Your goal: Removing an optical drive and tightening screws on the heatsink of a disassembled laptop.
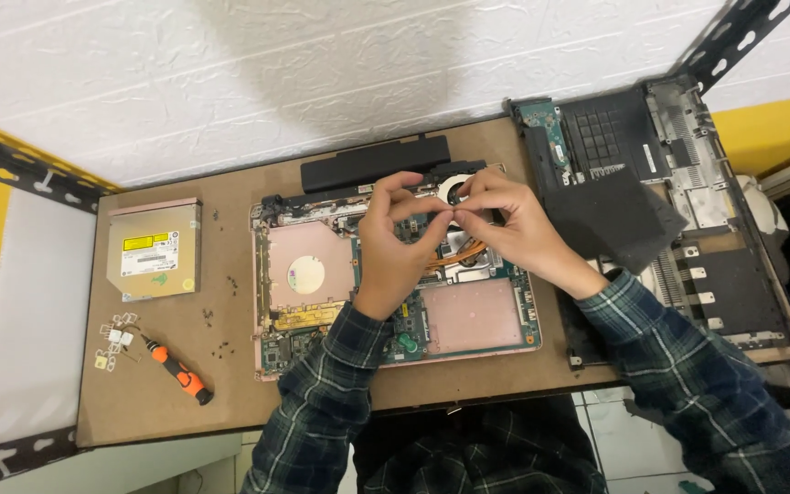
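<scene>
While both hands meet over the far middle of the opened laptop [395, 284], the left hand [395, 247] and the right hand [514, 229] curl their fingers inward, tips pinched together at a small part just beside the round cooling fan [454, 190]; what they pinch is too small to tell. The laptop lies at the middle of the brown counter [230, 384], with a black battery bar [372, 162] beyond it. To the left lie an optical drive [153, 249] and an orange screwdriver [178, 370], to the right a removed bottom cover [688, 210].
</scene>
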